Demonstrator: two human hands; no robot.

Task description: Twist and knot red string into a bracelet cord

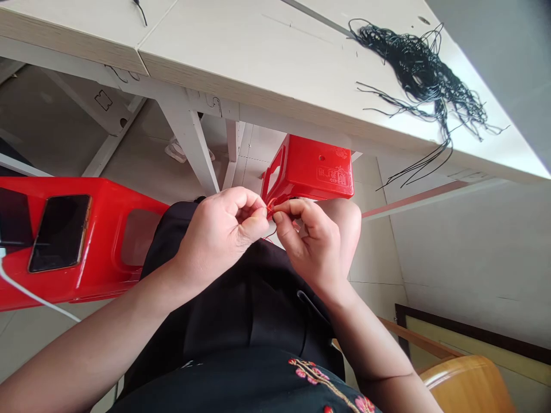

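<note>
Head view, sole entry.

Item: red cord (270, 207), thin, a short portion visible at the centre of the frame, between the fingertips of both hands and above the lap. Its detail is too small to read; any knot or loop cannot be told.

Left hand (226, 226): centre of frame; thumb and forefinger pinching the cord, other fingers curled in.

Right hand (312, 241): just right of centre; thumb and forefinger pinching the cord close beside the left fingertips.

Handling, as judged: very light, soft and limp, with little stiffness; probably smooth enough to slip from a loose pinch, and hardly fragile. Best held by the fingertips, close on either side of the worked spot.

Strand (271, 234): thin, dark, below the fingertips; whether joined to the cord, cannot tell.

Bundle of black cords (419, 74): upper right, tangled, on the white table (241, 51), loose ends overhanging the edge.

Red stool (301, 158): upper centre, beyond the hands.

Second red stool (103, 229): left edge, bearing a phone (60, 232), screen dark; white cable (37, 296) crossing its near side.

Wooden chair (469, 381): lower right corner, partly in frame.
</note>
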